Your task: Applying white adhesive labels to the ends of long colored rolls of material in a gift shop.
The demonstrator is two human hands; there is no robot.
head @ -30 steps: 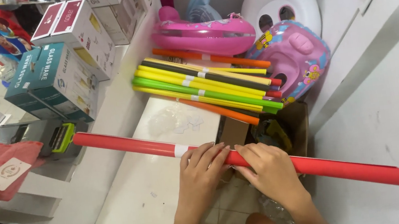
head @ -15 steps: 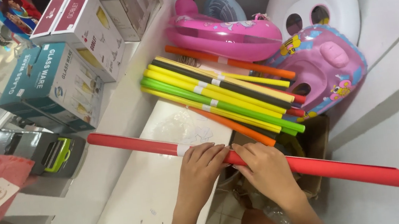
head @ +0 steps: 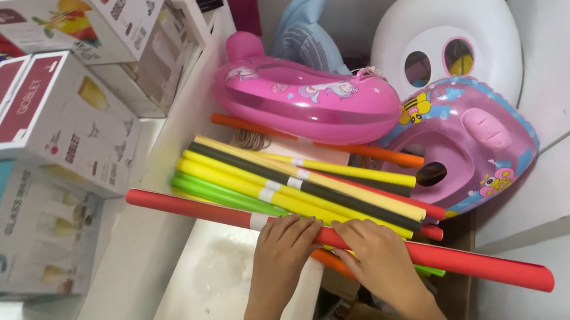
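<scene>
A: Two hands on one item. State positions.

B: The left hand lies palm-down over the red roll, fingers curled across its top, just right of a white band on the roll. The right hand covers the roll immediately beside it, fingers bent over it the same way. Both hands hold the roll.

A: Extent of the roll?

B: It runs well past the left hand toward the upper left and well past the right hand toward the lower right.

A: Appearance and surroundings?

B: A long, thin, matte red cylinder. Just beyond the fingertips lies a bundle of similar rolls, yellow, green, black and orange. Farther beyond: a glossy pink inflatable float.
</scene>
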